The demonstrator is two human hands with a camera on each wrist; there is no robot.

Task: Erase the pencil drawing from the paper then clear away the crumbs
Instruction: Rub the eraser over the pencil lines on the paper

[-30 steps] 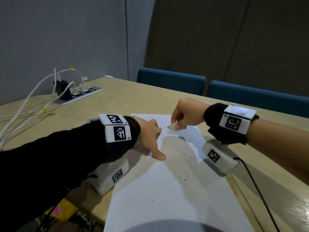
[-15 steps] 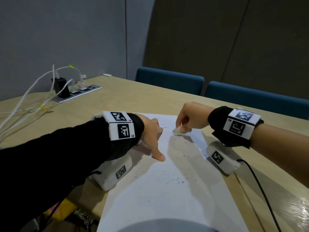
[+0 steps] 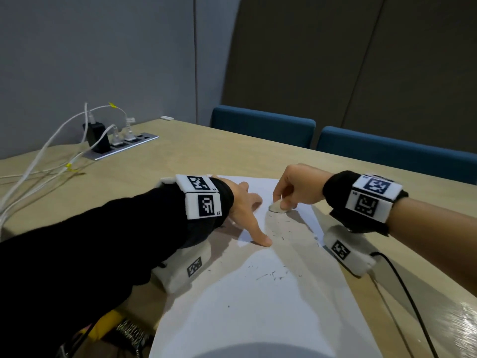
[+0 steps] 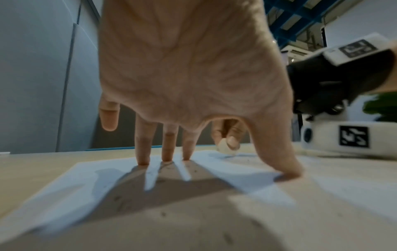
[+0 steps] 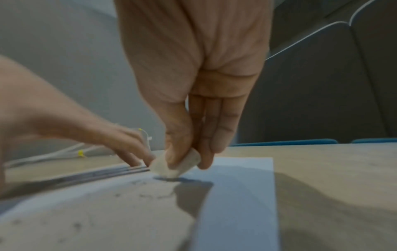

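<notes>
1. Since a second ago the right hand (image 3: 296,186) has carried the eraser (image 3: 277,207) leftward, closer to the left hand (image 3: 242,205).
2. Right hand: thumb and fingers pinch the eraser, which touches the sheet of paper (image 3: 258,319) near its far edge.
3. Left hand: splayed, fingertips (image 4: 143,161) pressing the paper flat, holds nothing.
4. Key relation: crumbs (image 3: 271,275) lie at 6 o'clock from the eraser, towards the person; remaining marks just under it. Paper's long axis runs 12–6.
</notes>
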